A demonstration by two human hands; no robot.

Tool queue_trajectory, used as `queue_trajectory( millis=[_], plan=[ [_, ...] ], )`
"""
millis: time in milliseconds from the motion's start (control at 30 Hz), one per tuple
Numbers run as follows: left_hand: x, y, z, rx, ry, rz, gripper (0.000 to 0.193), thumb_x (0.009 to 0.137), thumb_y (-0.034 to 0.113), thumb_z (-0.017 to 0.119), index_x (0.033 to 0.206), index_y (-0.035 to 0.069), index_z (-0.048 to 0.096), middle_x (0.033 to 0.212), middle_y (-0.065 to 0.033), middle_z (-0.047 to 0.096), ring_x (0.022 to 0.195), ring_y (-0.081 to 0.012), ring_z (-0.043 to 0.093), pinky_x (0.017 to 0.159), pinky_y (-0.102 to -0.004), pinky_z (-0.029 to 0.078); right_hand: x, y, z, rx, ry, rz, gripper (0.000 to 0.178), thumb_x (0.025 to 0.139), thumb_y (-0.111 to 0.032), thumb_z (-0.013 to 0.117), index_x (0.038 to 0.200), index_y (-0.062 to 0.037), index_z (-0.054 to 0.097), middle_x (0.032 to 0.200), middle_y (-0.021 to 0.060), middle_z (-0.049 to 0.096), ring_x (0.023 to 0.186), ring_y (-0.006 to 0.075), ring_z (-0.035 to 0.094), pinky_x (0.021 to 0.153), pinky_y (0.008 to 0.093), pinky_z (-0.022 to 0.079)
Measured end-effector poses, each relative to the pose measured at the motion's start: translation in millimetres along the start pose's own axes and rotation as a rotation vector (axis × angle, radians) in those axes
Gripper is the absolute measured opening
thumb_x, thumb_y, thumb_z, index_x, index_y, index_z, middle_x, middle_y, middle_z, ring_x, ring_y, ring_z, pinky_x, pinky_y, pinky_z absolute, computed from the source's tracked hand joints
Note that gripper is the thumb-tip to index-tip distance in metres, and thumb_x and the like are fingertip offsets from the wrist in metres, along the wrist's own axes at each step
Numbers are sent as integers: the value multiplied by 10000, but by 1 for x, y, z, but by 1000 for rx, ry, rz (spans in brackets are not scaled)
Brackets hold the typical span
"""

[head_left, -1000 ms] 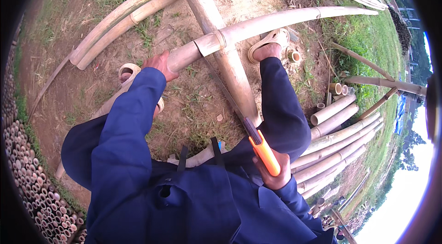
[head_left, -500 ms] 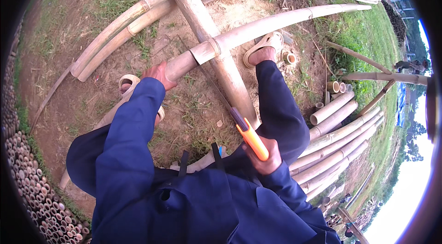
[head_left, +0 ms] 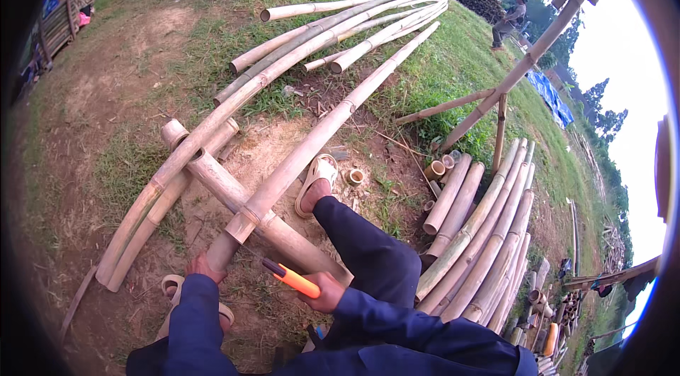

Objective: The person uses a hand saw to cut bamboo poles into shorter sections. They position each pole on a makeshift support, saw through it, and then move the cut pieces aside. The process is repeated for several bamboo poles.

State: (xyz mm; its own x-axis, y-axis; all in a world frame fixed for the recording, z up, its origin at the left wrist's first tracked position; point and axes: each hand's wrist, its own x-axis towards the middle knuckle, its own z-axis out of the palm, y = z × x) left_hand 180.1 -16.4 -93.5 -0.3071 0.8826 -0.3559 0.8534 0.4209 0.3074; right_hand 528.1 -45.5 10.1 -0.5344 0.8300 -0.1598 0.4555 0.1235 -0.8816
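A long pale bamboo pole rests across a thicker bamboo log on the ground. My left hand is wrapped round the pole's near end, just beyond a dark cut line. In my right hand is the orange handle of a handsaw. Its blade runs up to the left toward the cut; most of it is hidden at the pole. The handle is close to the pole, to the right of the cut. My sandalled feet stand on either side of the pole's near end.
Several long bamboo poles lie at the upper left, crossing the log's far end. More poles are stacked at my right, beside short cut pieces. A slanted post frame stands behind them. A person is far back.
The view has swung upward, bringing in the far bamboo stacks and the person. The saw handle has moved forward, closer to the pole, with less blade showing. My left hand keeps its grip.
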Motion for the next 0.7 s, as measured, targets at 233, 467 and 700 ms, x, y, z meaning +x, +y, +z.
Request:
queue_trajectory(
  millis=[233, 467, 700],
  plan=[
    [6, -18, 0, -6, 17, 7, 699, 587, 368, 900, 1182, 87, 665, 1092, -219, 737, 1053, -413, 711, 947, -491, 568, -3, 1, 9, -29, -18, -37, 188, 862, -169, 719, 971, -27, 660, 811, 214, 684, 787, 456, 668, 697, 502, 514],
    [4, 10, 4, -1, -48, -11, 699, 590, 381, 889, 1189, 97, 668, 1108, -218, 733, 1065, -414, 707, 954, -494, 566, -20, -11, -13, -59, -21, 131, 178, 876, -175, 718, 985, -38, 690, 840, 215, 703, 797, 446, 686, 717, 504, 520],
    [-12, 2, -18, 33, -120, -60, 682, 623, 412, 872, 1201, 111, 670, 1161, -218, 729, 1123, -412, 689, 979, -487, 552, 33, 0, 37, 29, 18, -105, 146, 864, -128, 711, 878, -5, 634, 739, 197, 643, 689, 387, 655, 664, 459, 503]
  ],
)
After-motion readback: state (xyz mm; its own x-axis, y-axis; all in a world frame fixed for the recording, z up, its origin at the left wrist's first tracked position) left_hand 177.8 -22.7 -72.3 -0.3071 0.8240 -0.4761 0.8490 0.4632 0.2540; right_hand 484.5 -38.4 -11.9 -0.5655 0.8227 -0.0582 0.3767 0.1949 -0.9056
